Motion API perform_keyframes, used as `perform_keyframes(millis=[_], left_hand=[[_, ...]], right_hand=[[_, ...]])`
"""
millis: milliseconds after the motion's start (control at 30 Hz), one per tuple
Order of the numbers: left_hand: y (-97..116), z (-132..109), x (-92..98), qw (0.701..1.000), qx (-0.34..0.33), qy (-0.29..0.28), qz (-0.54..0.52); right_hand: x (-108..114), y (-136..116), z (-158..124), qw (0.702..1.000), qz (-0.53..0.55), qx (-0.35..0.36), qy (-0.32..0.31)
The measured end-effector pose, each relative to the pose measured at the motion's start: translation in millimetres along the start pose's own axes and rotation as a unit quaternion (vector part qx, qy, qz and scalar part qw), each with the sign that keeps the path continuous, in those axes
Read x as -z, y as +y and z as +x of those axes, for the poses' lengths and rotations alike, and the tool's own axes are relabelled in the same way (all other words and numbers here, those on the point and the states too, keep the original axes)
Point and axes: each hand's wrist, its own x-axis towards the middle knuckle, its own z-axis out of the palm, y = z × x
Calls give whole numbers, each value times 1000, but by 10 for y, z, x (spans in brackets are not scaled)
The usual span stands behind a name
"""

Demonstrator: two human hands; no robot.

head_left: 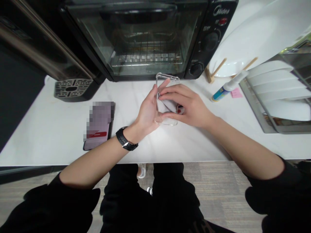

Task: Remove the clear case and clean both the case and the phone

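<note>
A clear plastic phone case (pixel 167 78) is held upright over the white counter (pixel 48 129), in front of the toaster oven. My left hand (pixel 148 111), with a black watch on its wrist, grips the case along its left edge. My right hand (pixel 188 106) has its fingers pressed on a small white cloth or wipe (pixel 167 105) against the inside of the case. A bit of red shows under the right palm; I cannot make out what it is.
A smartphone (pixel 99 125) lies on the counter at the left. A black toaster oven (pixel 148 35) stands at the back, a dark appliance with a drip grille (pixel 71 88) at the left. A small white bottle (pixel 228 86), a pink note (pixel 236 93) and a dish rack with white plates (pixel 277 97) are at the right.
</note>
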Motion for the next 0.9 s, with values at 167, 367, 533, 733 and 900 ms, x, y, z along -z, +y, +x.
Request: perform_keyframes(millis=[167, 367, 533, 733, 900], left_hand=[[-66, -12, 27, 995, 79, -51, 47], [-91, -35, 26, 989, 100, -71, 81], [-41, -1, 35, 994, 75, -50, 62], [63, -3, 91, 998, -7, -23, 51], [125, -12, 86, 998, -56, 10, 27]], right_hand=[[10, 95, -37, 987, -87, -58, 123], [32, 82, -37, 981, -89, -103, 137], [-15, -10, -15, 993, -33, -65, 89], [-105, -97, -33, 995, 65, 73, -35], [-73, -76, -53, 996, -45, 69, -31]])
